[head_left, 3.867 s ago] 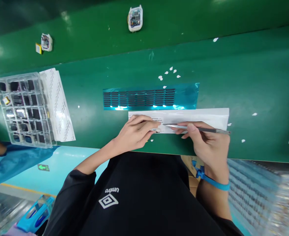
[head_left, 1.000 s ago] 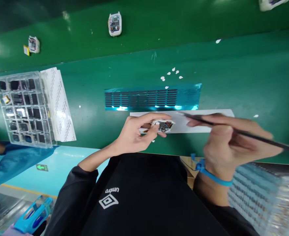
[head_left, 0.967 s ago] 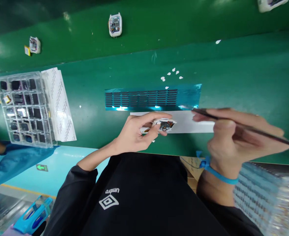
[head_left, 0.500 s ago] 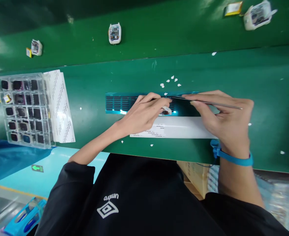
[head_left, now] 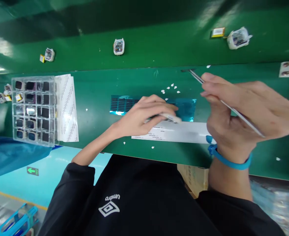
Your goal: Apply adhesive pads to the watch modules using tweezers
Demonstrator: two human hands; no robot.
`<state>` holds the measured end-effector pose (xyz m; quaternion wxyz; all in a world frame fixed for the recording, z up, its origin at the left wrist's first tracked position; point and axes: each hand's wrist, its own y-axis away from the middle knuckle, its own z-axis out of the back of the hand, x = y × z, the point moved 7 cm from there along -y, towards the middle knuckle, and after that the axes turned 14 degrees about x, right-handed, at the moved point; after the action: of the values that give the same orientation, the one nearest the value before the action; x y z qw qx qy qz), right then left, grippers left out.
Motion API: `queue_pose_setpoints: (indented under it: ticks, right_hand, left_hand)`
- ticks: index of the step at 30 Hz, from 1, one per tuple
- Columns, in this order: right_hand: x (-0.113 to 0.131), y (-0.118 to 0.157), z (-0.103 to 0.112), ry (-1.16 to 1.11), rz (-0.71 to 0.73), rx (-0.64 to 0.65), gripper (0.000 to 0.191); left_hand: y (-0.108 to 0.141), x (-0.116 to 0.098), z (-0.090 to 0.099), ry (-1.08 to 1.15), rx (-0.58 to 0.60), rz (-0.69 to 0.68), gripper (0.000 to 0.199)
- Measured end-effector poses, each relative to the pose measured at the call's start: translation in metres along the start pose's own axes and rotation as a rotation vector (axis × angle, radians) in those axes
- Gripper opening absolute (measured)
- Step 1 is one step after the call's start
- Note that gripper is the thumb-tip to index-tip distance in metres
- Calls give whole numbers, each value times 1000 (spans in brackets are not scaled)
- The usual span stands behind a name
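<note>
Tweezers (head_left: 196, 76) of silver metal, pinched in right hand (head_left: 247, 105); left hand (head_left: 145, 114) pinches white plastic case (head_left: 171, 117) over shiny blue film (head_left: 187, 109). A loose hold could drop the case.

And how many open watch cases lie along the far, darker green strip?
3: the left watch case beside a yellow battery, the middle watch case, and the right watch case beside another yellow battery. Others may lie beyond the frame.
</note>
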<state>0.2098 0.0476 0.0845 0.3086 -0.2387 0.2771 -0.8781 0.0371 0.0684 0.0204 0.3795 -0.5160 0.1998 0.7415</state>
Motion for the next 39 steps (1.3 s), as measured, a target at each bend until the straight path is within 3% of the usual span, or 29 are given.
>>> queue_pose_setpoints:
  ticks: [3,5,8,11,15,19,23,29,34,39]
  right_hand:
    - [13,-1,-5,-54,31,-121,42]
    - [20,0,-15,-106,44,-76,47]
    - [29,4,-27,-149,99,13,61]
    - [34,7,-30,-154,118,55,69]
    - [39,5,-37,-112,129,198,74]
    - [43,3,-41,-75,146,252,77]
    - [36,6,-49,-143,58,334,77]
    - [32,13,-56,-120,50,373,51]
    - [31,16,-60,-169,49,451,57]
    - [33,15,-55,-172,86,395,61]
  left_hand:
    - [14,16,41,416,-374,122,13]
    - [23,37,54,656,-521,239,10]
    - [25,60,50,941,-506,365,18]
    - [25,64,40,1035,-480,388,18]
    - [29,64,34,974,-617,449,16]
    - [33,65,26,989,-712,496,18]
    - [33,62,21,946,-701,472,26]
    - [34,61,15,912,-647,474,26]
    - [34,63,14,916,-632,501,26]
    - [34,60,15,873,-655,460,28]
